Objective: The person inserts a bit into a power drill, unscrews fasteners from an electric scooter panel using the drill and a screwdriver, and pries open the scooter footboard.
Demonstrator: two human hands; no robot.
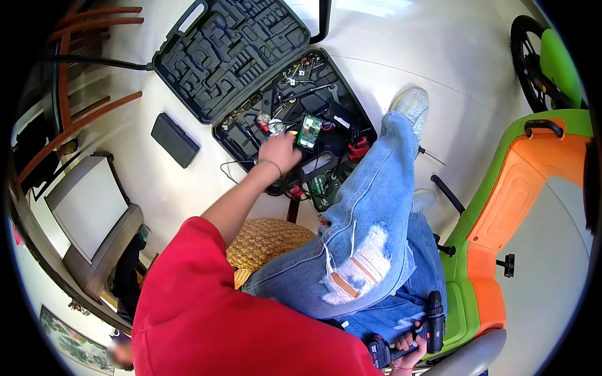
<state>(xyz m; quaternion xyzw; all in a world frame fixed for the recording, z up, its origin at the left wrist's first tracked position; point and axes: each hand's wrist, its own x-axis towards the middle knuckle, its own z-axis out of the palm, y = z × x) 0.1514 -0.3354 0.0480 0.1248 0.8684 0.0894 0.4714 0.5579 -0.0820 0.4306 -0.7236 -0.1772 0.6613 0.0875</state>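
Note:
My left hand (279,153) reaches down into an open black tool case (222,133). Its fingers are bent and partly hidden, close beside a small green packet (309,131); what they grip, if anything, I cannot make out. Low on the right, my right hand (411,351) is wrapped around the handle of a black cordless drill (434,323), held by my thigh. Around the left hand the case holds loose bits and sockets (305,69), a wrench (334,93), a red-handled tool (359,149) and a dark cable (231,172).
The moulded lid (235,53) lies folded back. A flat black box (175,140) rests on the pale floor to the left. My bent leg (376,182) borders the case. A woven seat (266,241) is below, a green and orange plastic piece (495,207) at right.

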